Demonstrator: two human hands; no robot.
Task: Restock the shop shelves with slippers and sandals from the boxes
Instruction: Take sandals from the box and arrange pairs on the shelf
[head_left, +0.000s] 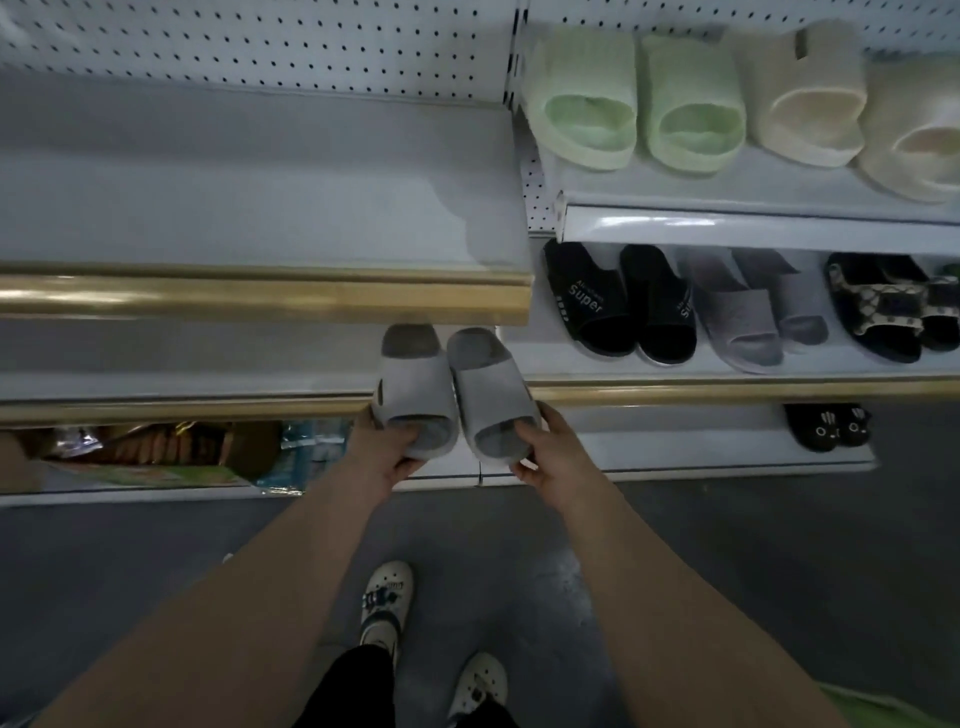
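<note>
I hold a pair of grey slide slippers side by side at the front edge of the middle left shelf (182, 387), heels pointing under the shelf above. My left hand (382, 457) grips the toe end of the left grey slipper (413, 395). My right hand (550, 457) grips the toe end of the right grey slipper (491, 400). The slippers' heels reach over the shelf; whether they rest on it I cannot tell.
The upper left shelf (260, 208) has a gold front rail. On the right, green slippers (639, 98) and cream slippers (831, 104) stand above black "Super" slippers (618, 304), grey slippers (748, 317) and patterned sandals (893, 306). Packaged goods (156, 452) lie bottom left.
</note>
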